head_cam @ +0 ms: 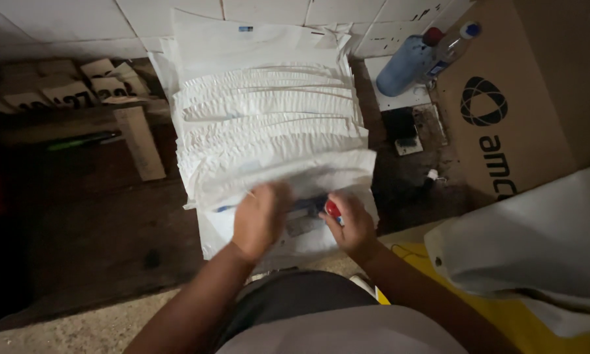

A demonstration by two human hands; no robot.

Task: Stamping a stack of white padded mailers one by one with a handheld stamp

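Your left hand (259, 219) lies flat, fingers loose, on the nearest sheet of the fanned white paper-bag stack (272, 124) running lengthwise away from you, while your right hand (352, 226), just beside, pinches a small red-capped tube (333, 209).

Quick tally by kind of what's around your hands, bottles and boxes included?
Hands: 2, left hand, right hand
Fanned stack of white sheets: 1
Red-capped marker: 1
Bottles: 2
Cardboard box: 1
Total: 7

The single head-worn camera looked steeply down from close above the stack of white sheets (268, 124), apparently facing a tiled wall (65, 23)
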